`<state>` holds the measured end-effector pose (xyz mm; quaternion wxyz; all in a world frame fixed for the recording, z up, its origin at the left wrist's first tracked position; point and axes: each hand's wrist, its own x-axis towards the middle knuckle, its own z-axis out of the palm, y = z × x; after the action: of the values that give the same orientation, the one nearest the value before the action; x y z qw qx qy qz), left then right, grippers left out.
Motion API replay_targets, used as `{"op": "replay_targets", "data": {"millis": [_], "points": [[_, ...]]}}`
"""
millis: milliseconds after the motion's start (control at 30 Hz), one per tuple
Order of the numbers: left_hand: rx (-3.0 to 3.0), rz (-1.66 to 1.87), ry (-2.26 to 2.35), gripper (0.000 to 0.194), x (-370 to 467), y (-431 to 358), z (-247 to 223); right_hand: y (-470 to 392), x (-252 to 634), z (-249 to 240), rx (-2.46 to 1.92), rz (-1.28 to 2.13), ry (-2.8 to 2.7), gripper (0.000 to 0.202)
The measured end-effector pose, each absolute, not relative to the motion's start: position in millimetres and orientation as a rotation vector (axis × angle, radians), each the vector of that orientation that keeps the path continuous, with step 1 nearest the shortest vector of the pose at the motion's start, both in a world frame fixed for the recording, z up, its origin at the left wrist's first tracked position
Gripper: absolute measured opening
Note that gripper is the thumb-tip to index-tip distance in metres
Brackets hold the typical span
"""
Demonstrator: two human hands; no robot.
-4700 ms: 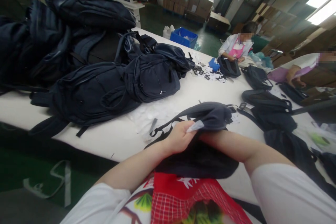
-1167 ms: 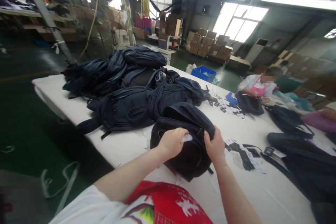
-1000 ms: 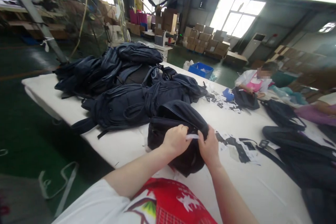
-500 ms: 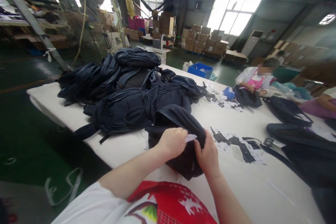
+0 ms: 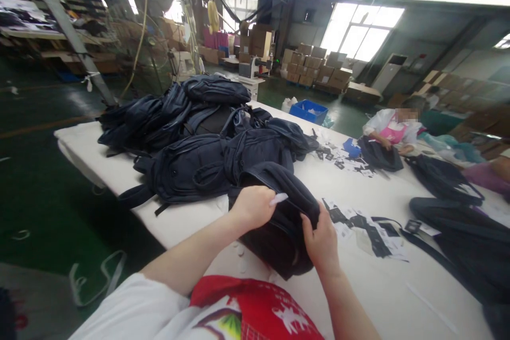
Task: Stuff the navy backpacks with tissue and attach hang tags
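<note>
A dark backpack (image 5: 279, 244) stands gaping at the near edge of the white table (image 5: 358, 287). My left hand (image 5: 255, 207) is closed round a small whitish object (image 5: 279, 198) that pokes out past the fingers; what it is stays unclear. It is over the left side of the bag's opening. With thumb and fingers, my right hand (image 5: 322, 234) grips the right rim of the same backpack. Just beyond it lies another dark backpack (image 5: 187, 170), with a heap of more dark bags (image 5: 151, 117) behind.
Black and white tags (image 5: 370, 234) are scattered to the right, with more tags (image 5: 338, 156) farther back. Dark bags (image 5: 458, 234) lie at the far right. A person in a pink apron (image 5: 394, 130) handles a bag across the table. A blue bin (image 5: 308, 111) stands behind.
My left hand has moved slightly left with the whitish object, away from my right hand. The bag's opening looks wider. The whole view has shifted a little.
</note>
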<state>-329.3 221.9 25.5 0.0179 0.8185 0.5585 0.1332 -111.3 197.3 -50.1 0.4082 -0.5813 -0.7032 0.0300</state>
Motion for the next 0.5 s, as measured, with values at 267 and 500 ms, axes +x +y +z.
{"op": "replay_targets", "data": {"millis": [267, 500], "points": [[1.814, 0.645, 1.607, 0.041, -401.9, 257.3, 13.9, 198.7, -103.2, -58.1, -1.482, 0.06, -1.787, 0.055], [1.328, 0.796, 1.31, 0.044, -450.1, 276.3, -17.9, 203.2, -93.2, -58.7, -1.563, 0.145, -1.778, 0.054]]}}
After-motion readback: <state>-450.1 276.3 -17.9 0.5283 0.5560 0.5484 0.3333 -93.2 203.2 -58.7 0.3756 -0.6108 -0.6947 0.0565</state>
